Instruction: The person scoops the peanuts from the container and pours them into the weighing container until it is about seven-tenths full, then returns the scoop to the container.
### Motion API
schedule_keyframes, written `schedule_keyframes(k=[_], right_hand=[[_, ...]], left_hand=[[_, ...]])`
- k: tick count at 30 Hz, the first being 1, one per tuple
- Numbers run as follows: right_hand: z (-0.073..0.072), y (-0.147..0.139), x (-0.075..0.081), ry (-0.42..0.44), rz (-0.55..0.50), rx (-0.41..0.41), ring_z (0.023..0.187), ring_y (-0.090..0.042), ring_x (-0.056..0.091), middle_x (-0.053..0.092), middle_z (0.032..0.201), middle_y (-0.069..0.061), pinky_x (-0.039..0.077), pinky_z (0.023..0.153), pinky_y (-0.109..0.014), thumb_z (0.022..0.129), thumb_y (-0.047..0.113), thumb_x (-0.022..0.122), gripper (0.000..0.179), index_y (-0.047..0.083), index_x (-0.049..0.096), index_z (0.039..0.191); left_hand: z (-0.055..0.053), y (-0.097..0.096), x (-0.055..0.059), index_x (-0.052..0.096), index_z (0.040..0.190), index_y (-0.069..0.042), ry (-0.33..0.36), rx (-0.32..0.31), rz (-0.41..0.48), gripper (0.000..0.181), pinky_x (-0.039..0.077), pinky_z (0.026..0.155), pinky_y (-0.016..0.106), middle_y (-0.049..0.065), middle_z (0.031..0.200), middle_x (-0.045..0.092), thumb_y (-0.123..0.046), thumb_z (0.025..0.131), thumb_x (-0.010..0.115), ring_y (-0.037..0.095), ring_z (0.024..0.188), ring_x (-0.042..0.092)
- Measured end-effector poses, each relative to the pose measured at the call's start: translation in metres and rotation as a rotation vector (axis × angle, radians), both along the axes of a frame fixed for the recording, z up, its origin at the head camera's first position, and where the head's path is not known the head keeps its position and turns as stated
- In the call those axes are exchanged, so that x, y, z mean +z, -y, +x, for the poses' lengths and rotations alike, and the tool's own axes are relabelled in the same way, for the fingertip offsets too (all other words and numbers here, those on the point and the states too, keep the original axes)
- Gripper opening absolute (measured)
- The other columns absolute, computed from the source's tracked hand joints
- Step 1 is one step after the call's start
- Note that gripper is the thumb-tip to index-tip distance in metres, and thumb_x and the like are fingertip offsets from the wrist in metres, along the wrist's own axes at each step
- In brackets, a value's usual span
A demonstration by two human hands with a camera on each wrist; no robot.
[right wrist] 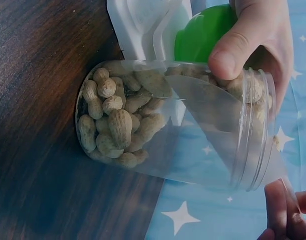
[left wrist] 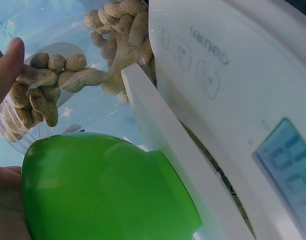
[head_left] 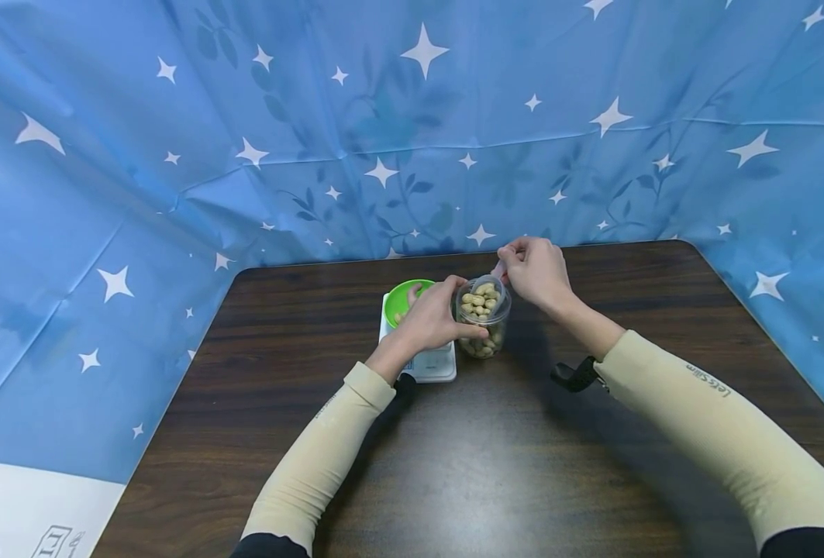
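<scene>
A clear plastic jar (head_left: 495, 335) of unshelled peanuts (right wrist: 120, 127) stands upright on the table. My left hand (head_left: 427, 316) holds it near the rim, thumb on the near side and fingers reaching round the far side. With its fingertips my right hand (head_left: 539, 273) pinches the handle of a translucent scoop (right wrist: 210, 117), whose blade is inside the jar with peanuts on it near the mouth. Left of the jar, a green bowl (left wrist: 103, 185) rests on a white kitchen scale (head_left: 436, 366). A few peanuts show in the bowl, partly hidden by my left hand.
The dark wooden table (head_left: 467, 449) extends in front of the jar and to both sides. Behind it hangs a blue cloth (head_left: 356, 201) with white stars. The scale's display (left wrist: 287, 160) is lit, its digits blurred. A white printed surface (head_left: 28, 508) lies at lower left.
</scene>
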State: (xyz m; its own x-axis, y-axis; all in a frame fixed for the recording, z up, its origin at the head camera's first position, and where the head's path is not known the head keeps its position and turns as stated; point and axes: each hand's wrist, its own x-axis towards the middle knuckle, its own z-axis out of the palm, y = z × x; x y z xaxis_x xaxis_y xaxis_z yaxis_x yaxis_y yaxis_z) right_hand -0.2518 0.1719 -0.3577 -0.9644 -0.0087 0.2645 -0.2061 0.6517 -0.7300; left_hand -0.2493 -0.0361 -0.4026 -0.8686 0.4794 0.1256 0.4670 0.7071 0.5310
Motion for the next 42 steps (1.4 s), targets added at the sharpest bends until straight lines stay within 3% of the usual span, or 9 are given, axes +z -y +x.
schedule_keyframes(k=[9,17,34,42], right_hand=[[0.000,-0.001,0.001,-0.017,-0.037,0.002,0.057,-0.015,0.064,0.073,0.073,-0.009,0.036,0.046,-0.029,0.107,0.019,0.055,0.027,-0.003,0.070,0.107],[0.001,-0.001,0.002,-0.035,-0.034,-0.018,0.043,-0.020,0.051,0.073,0.073,-0.013,0.032,0.043,-0.029,0.106,0.019,0.054,0.030,-0.006,0.071,0.113],[0.001,-0.002,0.009,-0.035,-0.077,-0.052,0.062,-0.023,0.068,0.074,0.078,-0.014,0.037,0.044,-0.029,0.106,0.019,0.054,0.029,-0.003,0.072,0.109],[-0.001,-0.005,0.011,-0.050,-0.072,-0.064,0.055,-0.019,0.064,0.075,0.079,-0.014,0.035,0.042,-0.029,0.106,0.020,0.053,0.028,-0.001,0.072,0.107]], left_hand=[[-0.002,0.000,-0.001,0.052,0.142,-0.014,-0.001,0.004,0.002,0.084,0.016,0.114,0.062,0.001,0.134,0.062,-0.051,0.077,0.089,0.019,0.123,0.057],[-0.001,-0.001,-0.001,0.051,0.143,-0.013,0.007,-0.006,0.012,0.083,0.016,0.113,0.064,0.003,0.133,0.063,-0.048,0.078,0.089,0.024,0.124,0.058],[-0.001,0.000,-0.003,0.052,0.142,-0.013,0.008,-0.006,0.025,0.083,0.017,0.113,0.063,0.002,0.132,0.063,-0.049,0.077,0.090,0.022,0.122,0.058],[-0.001,0.000,-0.002,0.051,0.142,-0.013,0.009,0.003,0.018,0.085,0.017,0.113,0.063,0.001,0.131,0.063,-0.050,0.076,0.090,0.020,0.122,0.058]])
